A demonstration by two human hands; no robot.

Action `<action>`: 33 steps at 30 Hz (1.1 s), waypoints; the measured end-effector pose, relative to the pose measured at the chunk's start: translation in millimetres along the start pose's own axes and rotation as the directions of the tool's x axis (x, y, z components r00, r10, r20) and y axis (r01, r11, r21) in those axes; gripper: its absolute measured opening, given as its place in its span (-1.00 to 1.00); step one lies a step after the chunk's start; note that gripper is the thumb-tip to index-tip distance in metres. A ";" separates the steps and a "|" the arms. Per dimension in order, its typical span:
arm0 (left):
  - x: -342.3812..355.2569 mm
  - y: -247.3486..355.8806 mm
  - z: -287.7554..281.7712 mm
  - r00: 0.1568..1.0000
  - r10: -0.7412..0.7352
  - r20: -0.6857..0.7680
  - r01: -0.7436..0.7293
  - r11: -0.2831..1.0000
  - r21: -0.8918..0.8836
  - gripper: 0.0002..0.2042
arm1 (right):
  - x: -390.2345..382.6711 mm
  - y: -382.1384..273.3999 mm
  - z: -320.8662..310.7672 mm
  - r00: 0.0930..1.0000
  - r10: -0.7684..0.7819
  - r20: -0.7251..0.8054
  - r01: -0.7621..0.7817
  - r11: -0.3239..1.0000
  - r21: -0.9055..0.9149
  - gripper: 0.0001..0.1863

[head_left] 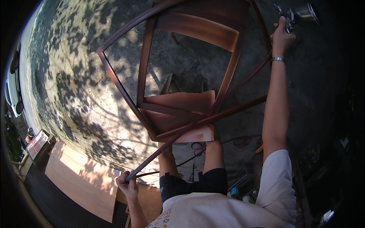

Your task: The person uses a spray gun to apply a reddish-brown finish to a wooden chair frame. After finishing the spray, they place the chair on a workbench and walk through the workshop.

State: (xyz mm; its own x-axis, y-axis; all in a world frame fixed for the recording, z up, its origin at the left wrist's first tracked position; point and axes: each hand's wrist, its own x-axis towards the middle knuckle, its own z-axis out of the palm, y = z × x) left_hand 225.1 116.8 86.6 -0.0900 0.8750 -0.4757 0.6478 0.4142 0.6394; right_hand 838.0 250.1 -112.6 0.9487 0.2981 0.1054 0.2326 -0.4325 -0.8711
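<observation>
Two hands at work on a red-brown chair frame (178,76): the left hand (127,182) grips the end of a leg near the body, the right hand (282,36) is wrapped round a spray gun (292,15) far right.
Spraying looks underway; next likely needs the frame turned and the gun aimed at bare wood. The gun's nozzle and any spray are hard to make out, and the right edge is dark.
</observation>
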 end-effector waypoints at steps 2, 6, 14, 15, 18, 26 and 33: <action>2.0 -1.5 -4.4 1.000 -0.017 0.004 0.017 0.999 0.051 -0.63 | 0.9 -1.1 1.3 0.998 -0.033 -0.048 0.035 0.999 0.040 -0.50; 1.8 -22.2 -25.3 0.999 0.009 -0.047 -0.007 0.999 0.039 -0.66 | -31.6 -25.8 4.0 0.993 0.087 0.082 -0.086 0.996 -0.009 -0.55; 2.3 -81.8 -96.1 0.949 -0.090 -0.301 0.020 0.973 -0.228 -0.63 | -197.6 -71.4 28.3 0.893 0.127 0.431 -0.190 0.976 0.105 -0.58; 3.9 -85.4 -105.7 0.954 -0.088 -0.285 0.014 0.968 -0.250 -0.62 | -217.3 -74.1 32.7 0.892 0.096 0.442 -0.158 0.982 0.107 -0.58; 2.9 -105.9 -132.7 0.950 -0.104 -0.295 0.029 0.969 -0.247 -0.60 | -270.9 -87.0 45.7 0.867 0.032 0.497 -0.102 0.988 0.116 -0.60; -6.7 -157.1 -180.1 0.895 -0.175 -0.409 0.037 0.945 -0.324 -0.60 | -381.9 -142.6 82.6 0.721 0.017 0.693 -0.159 0.977 0.142 -0.64; -3.8 -171.5 -198.7 0.876 -0.166 -0.453 0.010 0.945 -0.326 -0.64 | -430.9 -191.0 110.2 0.540 -0.170 0.824 -0.166 0.939 0.303 -0.68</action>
State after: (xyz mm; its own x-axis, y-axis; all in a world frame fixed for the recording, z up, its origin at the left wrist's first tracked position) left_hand -36.0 92.3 98.8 -0.5293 0.8112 -0.2487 0.3648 0.4822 0.7965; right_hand 361.2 298.0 -44.4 0.2962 0.9360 -0.1900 -0.0034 -0.1979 -0.9802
